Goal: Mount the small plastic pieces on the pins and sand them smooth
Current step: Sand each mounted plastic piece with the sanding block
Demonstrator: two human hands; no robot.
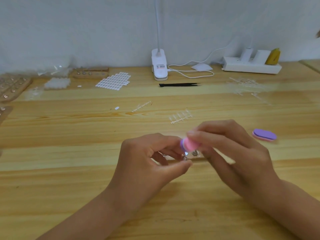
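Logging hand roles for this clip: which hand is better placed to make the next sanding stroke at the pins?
Right. The right hand grips the pink sanding block just above the pin, while the left hand pinches that pin, probably steadying it.

The wide yellow wooden table (69,135) is seen to have a smooth, slightly shiny top with clear grain lines. The blurred pink sanding block (188,145) and the flat purple-and-pink oval block (264,134) are made of soft, matt foam. The small round silver pins (194,152) are made of shiny metal. The see-through strips of small pieces (181,116) are made of glossy plastic. The white clip lamp (159,66) is made of smooth plastic.
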